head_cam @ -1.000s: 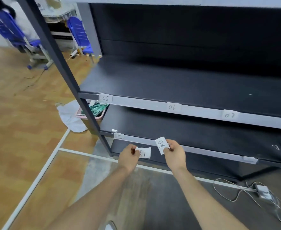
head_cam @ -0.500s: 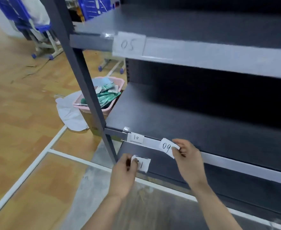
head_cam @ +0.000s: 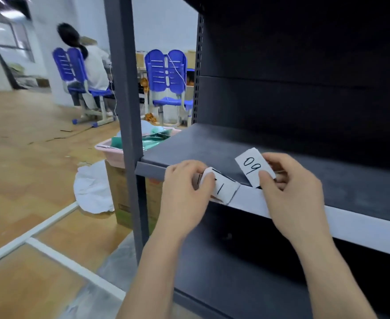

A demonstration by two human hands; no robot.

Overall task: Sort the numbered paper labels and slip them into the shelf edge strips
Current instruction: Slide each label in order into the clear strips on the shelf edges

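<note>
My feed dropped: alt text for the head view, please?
At the pale edge strip of a dark shelf, the left hand pinches a paper label showing a 1 and the right hand pinches label 09 above the strip.

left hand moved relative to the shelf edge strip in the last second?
Yes. The left hand has come up from below the edge strip to its left end by the upright post, pinching a label against it.

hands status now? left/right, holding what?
Left hand: pinching a paper label, number partly hidden, at the shelf edge strip.
Right hand: pinching the 09 label.
</note>
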